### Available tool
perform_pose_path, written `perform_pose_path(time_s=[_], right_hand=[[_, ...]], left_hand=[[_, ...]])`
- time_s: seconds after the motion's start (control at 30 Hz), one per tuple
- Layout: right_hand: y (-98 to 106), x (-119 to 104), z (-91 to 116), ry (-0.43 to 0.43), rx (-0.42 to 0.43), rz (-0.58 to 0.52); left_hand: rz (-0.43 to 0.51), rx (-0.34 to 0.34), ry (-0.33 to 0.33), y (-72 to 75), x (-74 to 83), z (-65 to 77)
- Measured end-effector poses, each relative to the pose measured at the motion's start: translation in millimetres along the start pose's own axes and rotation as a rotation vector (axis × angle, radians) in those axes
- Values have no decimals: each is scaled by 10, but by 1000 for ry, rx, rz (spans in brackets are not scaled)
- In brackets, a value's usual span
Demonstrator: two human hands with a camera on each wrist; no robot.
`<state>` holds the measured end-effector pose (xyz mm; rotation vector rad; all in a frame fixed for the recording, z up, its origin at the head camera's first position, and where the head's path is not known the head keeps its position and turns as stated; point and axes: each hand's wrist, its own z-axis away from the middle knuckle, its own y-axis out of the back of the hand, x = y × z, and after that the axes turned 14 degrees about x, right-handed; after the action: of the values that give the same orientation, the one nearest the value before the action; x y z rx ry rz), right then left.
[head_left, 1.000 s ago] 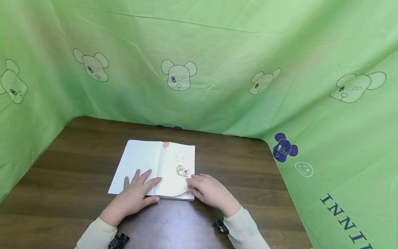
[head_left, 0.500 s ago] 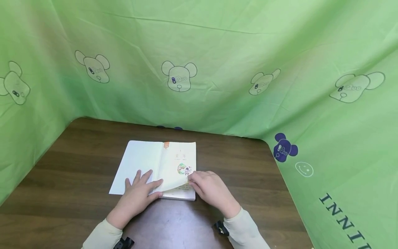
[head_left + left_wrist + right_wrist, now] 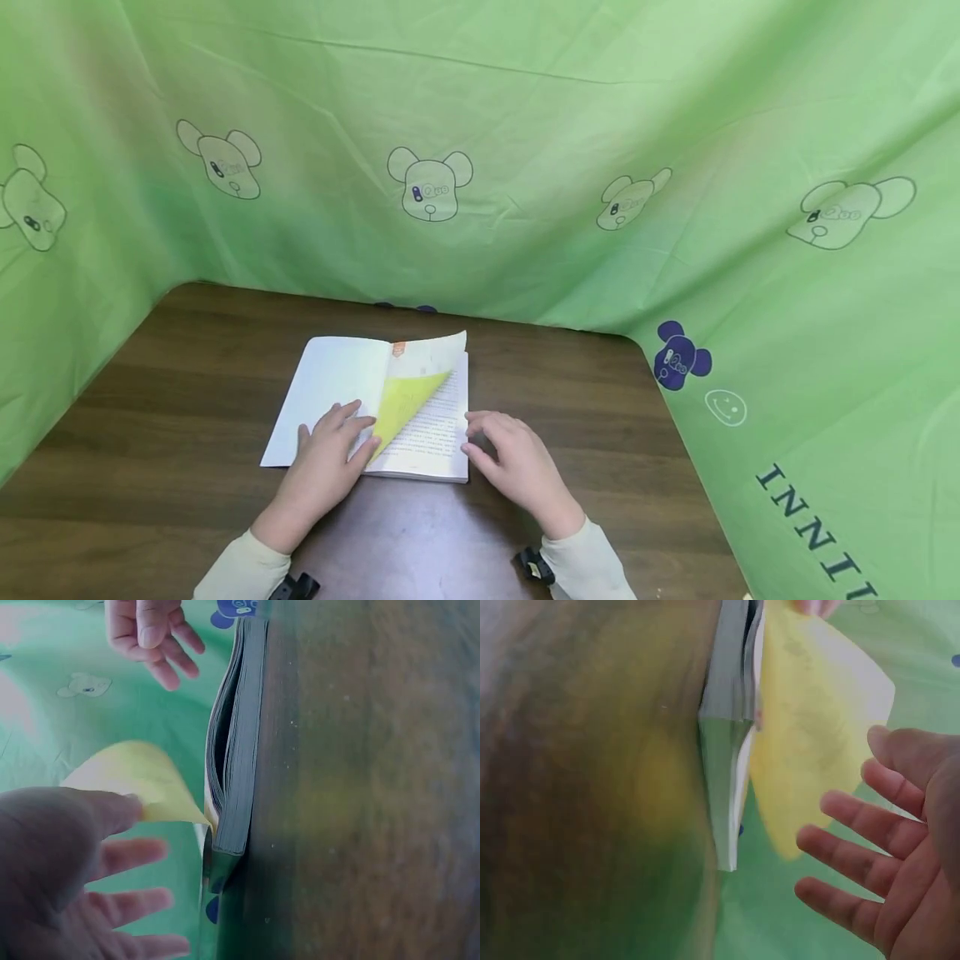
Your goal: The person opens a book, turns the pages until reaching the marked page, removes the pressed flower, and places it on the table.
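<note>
An open book (image 3: 435, 437) lies on the table, its blank white left side (image 3: 337, 371) flat. One leaf with a yellow underside (image 3: 405, 404) stands partly lifted and curls toward the left, baring printed text below. My left hand (image 3: 318, 471) lies over the lower left side near the spine, fingers spread; in the left wrist view its thumb touches the yellow leaf (image 3: 142, 780). At the book's right edge is my right hand (image 3: 521, 467), fingers loosely bent with nothing in them. The right wrist view shows those fingers (image 3: 855, 855) apart, beside the yellow leaf (image 3: 802, 720).
The dark wooden table (image 3: 600, 400) extends around the book. A green curtain (image 3: 525, 258) with printed bear heads hangs behind and at both sides. Each wrist carries a small black device, such as the right one (image 3: 534, 565).
The leaf's lower right corner has risen and swung up and left, showing its yellow underside. My right hand has let go of it. The left hand has moved only slightly.
</note>
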<state>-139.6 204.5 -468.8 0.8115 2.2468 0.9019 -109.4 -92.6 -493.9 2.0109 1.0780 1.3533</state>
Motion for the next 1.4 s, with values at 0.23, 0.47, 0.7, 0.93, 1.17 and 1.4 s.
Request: perform_pose_path(time_s=[0.23, 0.47, 0.7, 0.93, 1.17, 1.4], right_hand=[[-65, 13, 23, 15, -18, -50], [-72, 31, 17, 30, -67, -62], [-80, 18, 12, 35, -120, -19], [-95, -16, -28, 63, -213, 22], [-95, -42, -104, 89, -299, 40], [-109, -81, -174, 80, -377, 77]], left_hand=[[93, 212, -22, 49, -47, -38], [-20, 330, -196, 79, -145, -49], [-62, 142, -252, 100, -157, -67], [-33, -23, -234, 84, -151, -57], [-60, -82, -201, 100, -145, -26], [-64, -163, -125, 126, -139, -18]])
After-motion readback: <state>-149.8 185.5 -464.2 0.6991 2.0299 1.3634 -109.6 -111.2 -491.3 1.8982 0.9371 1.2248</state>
